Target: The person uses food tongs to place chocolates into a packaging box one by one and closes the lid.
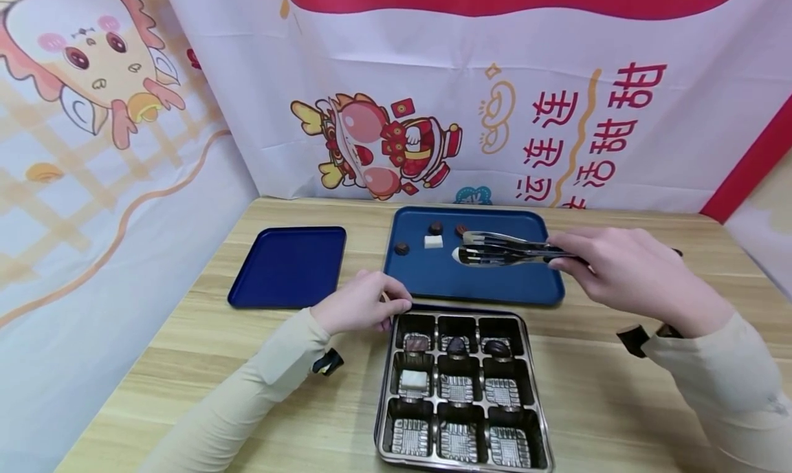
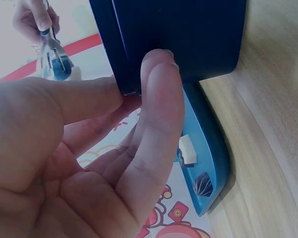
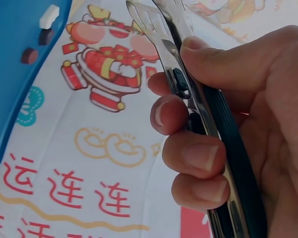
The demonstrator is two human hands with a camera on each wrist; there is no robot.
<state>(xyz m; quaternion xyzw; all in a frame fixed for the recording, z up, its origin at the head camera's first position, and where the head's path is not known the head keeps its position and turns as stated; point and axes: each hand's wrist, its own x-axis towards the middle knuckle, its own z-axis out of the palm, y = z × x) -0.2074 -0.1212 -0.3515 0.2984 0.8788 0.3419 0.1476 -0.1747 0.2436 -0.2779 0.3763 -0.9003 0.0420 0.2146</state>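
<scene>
My right hand (image 1: 631, 267) grips a pair of metal tongs (image 1: 516, 247) with dark handles, held over the blue tray (image 1: 482, 284). A small white piece (image 1: 456, 254) shows at the tongs' tips. On the tray sit brown chocolates (image 1: 436, 228) and a white block (image 1: 433, 241). My left hand (image 1: 361, 301) pinches the far left corner of a dark chocolate box (image 2: 188, 39) between thumb and fingers. Its nine-compartment insert (image 1: 458, 404) has dark chocolates (image 1: 497, 348) in the far row and a white square piece (image 1: 414, 379) in the middle row's left compartment.
A darker blue, smaller tray (image 1: 291, 267) lies at the left of the wooden table (image 1: 204, 377). Behind the table hangs a printed white cloth (image 1: 383, 53) with red characters and cartoon figures. A second printed cloth (image 1: 93, 177) hangs along the left side.
</scene>
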